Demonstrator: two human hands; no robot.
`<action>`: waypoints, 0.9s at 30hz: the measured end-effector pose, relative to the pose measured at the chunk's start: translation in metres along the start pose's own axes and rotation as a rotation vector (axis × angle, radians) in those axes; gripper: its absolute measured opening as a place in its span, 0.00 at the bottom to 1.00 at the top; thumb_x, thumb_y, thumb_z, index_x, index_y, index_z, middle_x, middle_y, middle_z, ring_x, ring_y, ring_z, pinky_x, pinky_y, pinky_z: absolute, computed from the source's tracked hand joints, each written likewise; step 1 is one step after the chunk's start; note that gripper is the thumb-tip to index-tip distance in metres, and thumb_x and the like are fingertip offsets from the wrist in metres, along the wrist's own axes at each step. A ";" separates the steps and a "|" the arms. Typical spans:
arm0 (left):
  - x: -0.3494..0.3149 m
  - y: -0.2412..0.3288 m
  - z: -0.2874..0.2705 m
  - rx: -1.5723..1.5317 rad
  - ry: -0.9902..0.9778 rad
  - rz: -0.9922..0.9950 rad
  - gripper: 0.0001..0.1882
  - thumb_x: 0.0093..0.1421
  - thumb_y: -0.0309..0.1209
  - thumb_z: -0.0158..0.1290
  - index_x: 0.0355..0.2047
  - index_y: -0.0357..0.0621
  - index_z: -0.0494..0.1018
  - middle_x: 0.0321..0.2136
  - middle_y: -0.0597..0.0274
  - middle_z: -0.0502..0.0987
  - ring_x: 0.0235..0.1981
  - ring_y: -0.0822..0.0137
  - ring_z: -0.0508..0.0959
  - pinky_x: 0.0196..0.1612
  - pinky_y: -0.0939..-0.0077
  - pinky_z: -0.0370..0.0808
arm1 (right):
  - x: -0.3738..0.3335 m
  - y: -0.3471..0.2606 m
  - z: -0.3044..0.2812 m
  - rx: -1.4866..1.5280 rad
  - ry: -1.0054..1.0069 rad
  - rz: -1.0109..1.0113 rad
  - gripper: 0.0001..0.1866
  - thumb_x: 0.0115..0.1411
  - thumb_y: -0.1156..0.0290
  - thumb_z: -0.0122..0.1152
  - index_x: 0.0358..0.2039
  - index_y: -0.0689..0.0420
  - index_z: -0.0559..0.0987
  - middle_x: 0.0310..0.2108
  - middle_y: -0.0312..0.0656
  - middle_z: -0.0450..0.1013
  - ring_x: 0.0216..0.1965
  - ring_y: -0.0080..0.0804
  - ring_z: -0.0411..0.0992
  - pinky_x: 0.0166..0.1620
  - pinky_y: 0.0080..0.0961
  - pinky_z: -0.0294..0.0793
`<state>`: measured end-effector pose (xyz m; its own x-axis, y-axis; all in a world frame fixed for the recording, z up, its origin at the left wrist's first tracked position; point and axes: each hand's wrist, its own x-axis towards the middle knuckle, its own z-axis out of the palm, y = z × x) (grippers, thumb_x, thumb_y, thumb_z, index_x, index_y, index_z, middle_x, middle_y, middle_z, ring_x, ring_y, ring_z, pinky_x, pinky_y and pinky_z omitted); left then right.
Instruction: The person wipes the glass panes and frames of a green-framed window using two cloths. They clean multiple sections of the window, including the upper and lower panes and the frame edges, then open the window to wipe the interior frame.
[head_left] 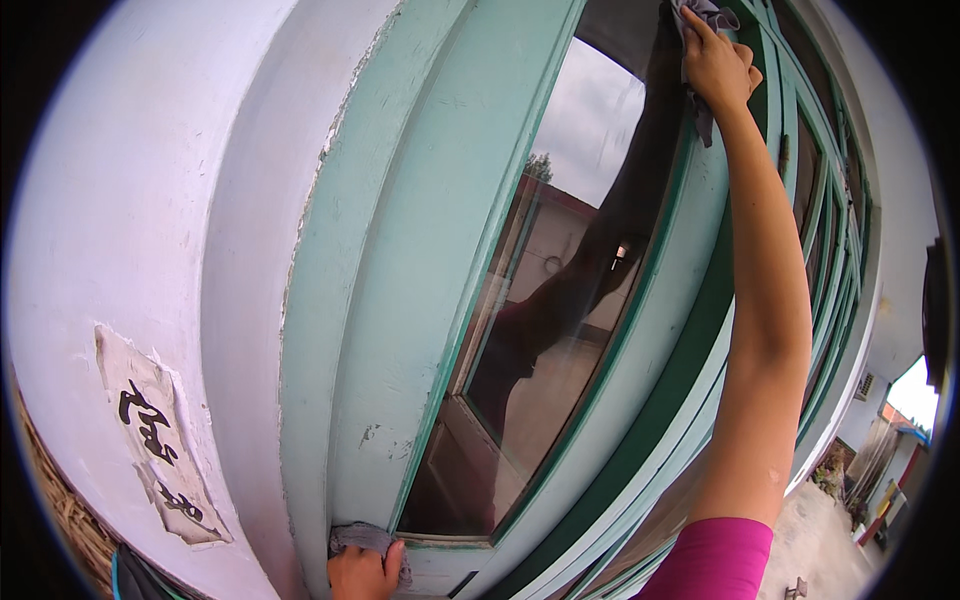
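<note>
Head view: door (455, 150), pale green, runs bottom to top with a lean toward 1 o'clock, its edges bowed by the lens; narrow glass pane (540, 400) set in it. Right hand (722, 72) at between 1 and 2 o'clock, by the pane's upper corner, holding a grey cloth (722, 18) against the frame. Index finger extended over the cloth toward 11 o'clock; other fingers bent and close together, their tips not fully visible. Part of the cloth hangs below the hand toward 6 o'clock. Right forearm (765, 270) bare, rising from a magenta sleeve (715, 560) near 5 o'clock. Left hand (362, 577) at 7 o'clock, cut by the lower edge of view, on a second grey cloth (362, 538) at the door's lower part, just beside the pane's lower corner. Thumb on its 3 o'clock side, against the cloth; the other fingers are mostly hidden, so cannot tell whether spread or pressed together. Second cloth bunched, showing above and beside the hand. Pane reflects cloudy sky, a building and a dark arm-like shape. White wall (130, 200) at 9 to 10 o'clock, with torn paper (160, 440) bearing black brush marks at 8 o'clock. Paint chipped along the frame's wall-side edge. Green window frames (835, 200) at 2 o'clock; pale ground (815, 540) at 4 o'clock.
</note>
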<state>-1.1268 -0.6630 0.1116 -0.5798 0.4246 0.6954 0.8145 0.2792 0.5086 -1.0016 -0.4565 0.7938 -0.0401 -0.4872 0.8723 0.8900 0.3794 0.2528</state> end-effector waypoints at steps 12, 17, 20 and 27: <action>-0.006 0.002 0.000 0.005 -0.046 0.022 0.26 0.62 0.47 0.63 0.18 0.36 0.80 0.20 0.43 0.77 0.22 0.40 0.78 0.28 0.46 0.75 | -0.031 0.020 0.013 0.009 0.130 -0.158 0.22 0.69 0.62 0.60 0.62 0.30 0.80 0.47 0.37 0.82 0.49 0.43 0.78 0.49 0.42 0.71; -0.002 -0.007 -0.019 0.022 0.040 -0.016 0.26 0.62 0.47 0.63 0.18 0.36 0.80 0.20 0.42 0.77 0.22 0.40 0.78 0.28 0.46 0.74 | -0.117 -0.093 -0.057 0.610 0.043 -0.295 0.29 0.63 0.71 0.67 0.65 0.40 0.75 0.45 0.40 0.79 0.49 0.41 0.76 0.53 0.39 0.68; -0.008 -0.005 -0.022 0.040 0.036 -0.001 0.26 0.62 0.47 0.64 0.18 0.35 0.80 0.20 0.42 0.77 0.22 0.40 0.78 0.28 0.46 0.74 | -0.110 -0.065 -0.046 0.423 0.073 -0.307 0.29 0.65 0.69 0.65 0.66 0.35 0.75 0.44 0.37 0.79 0.49 0.39 0.76 0.54 0.38 0.67; -0.003 0.005 -0.009 -0.081 0.042 0.049 0.26 0.61 0.47 0.64 0.19 0.35 0.80 0.20 0.41 0.77 0.21 0.40 0.78 0.26 0.47 0.74 | -0.042 -0.020 0.006 0.192 0.155 -0.171 0.22 0.65 0.66 0.62 0.60 0.39 0.81 0.42 0.40 0.80 0.48 0.45 0.76 0.49 0.43 0.73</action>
<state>-1.1210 -0.6707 0.1166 -0.5415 0.3990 0.7400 0.8382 0.1880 0.5119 -1.0208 -0.4388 0.7541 -0.0993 -0.6653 0.7399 0.7736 0.4161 0.4780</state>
